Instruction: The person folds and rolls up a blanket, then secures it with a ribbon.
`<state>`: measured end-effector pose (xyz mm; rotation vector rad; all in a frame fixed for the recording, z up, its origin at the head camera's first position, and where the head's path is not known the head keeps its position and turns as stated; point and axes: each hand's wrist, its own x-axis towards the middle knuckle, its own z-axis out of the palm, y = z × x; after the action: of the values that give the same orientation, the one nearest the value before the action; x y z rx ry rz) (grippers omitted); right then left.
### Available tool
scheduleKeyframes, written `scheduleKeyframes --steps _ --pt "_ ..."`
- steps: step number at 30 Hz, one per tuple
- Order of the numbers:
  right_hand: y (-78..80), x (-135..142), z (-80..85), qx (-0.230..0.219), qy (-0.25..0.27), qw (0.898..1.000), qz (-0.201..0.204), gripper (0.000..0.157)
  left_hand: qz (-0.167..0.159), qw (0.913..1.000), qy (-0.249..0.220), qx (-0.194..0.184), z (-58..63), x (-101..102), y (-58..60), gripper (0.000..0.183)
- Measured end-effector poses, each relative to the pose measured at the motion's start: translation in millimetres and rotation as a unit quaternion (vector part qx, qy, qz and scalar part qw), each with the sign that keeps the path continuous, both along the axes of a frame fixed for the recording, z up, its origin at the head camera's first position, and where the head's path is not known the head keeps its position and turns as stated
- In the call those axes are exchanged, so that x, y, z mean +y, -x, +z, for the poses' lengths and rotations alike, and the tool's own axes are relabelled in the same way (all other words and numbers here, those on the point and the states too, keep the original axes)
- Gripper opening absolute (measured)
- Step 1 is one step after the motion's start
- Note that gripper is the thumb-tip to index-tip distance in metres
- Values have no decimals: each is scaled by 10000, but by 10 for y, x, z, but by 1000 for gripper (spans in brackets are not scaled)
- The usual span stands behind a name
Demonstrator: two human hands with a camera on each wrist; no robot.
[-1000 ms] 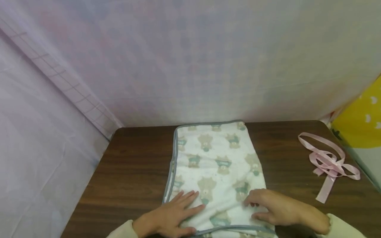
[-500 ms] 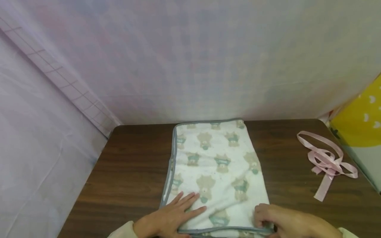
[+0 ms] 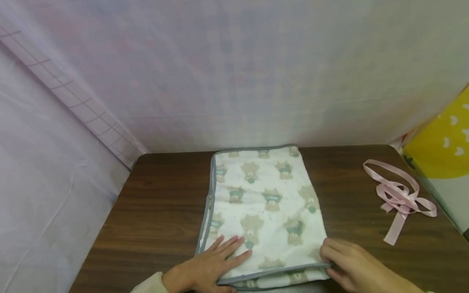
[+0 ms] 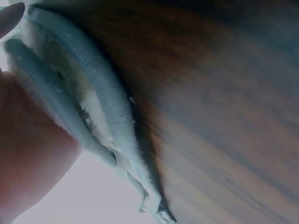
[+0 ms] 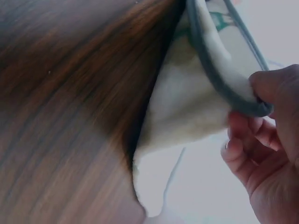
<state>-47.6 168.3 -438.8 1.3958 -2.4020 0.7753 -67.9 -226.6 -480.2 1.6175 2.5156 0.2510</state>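
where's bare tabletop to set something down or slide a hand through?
Largest: wood-grain table left of the bear-print blanket, out to the table's left edge. Also the strip between blanket and pink ribbon, beyond the right hand. Crowded: the blanket's near edge, left hand resting at one end, right hand pinching the corner at the other.

Left hand (image 4: 32, 149) against grey-bordered cloth (image 4: 106, 100), beside blurry, probably wooden surface (image 4: 224, 116).
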Motion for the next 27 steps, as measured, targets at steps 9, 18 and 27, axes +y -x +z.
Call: scheduleKeyframes --steps 9,18,27 --pt "-144 -126 17 1078 -1335 9848 -262 50 156 9996 179 -142 24 8 -36 74" --pt "-121 -146 -177 1312 -1976 9712 -214 93 255 9973 462 -511 15 13 -26 77" --pt "-232 -70 -437 -1137 -2069 9717 -64 83 71 9986 517 60 -19 -11 -58 75"
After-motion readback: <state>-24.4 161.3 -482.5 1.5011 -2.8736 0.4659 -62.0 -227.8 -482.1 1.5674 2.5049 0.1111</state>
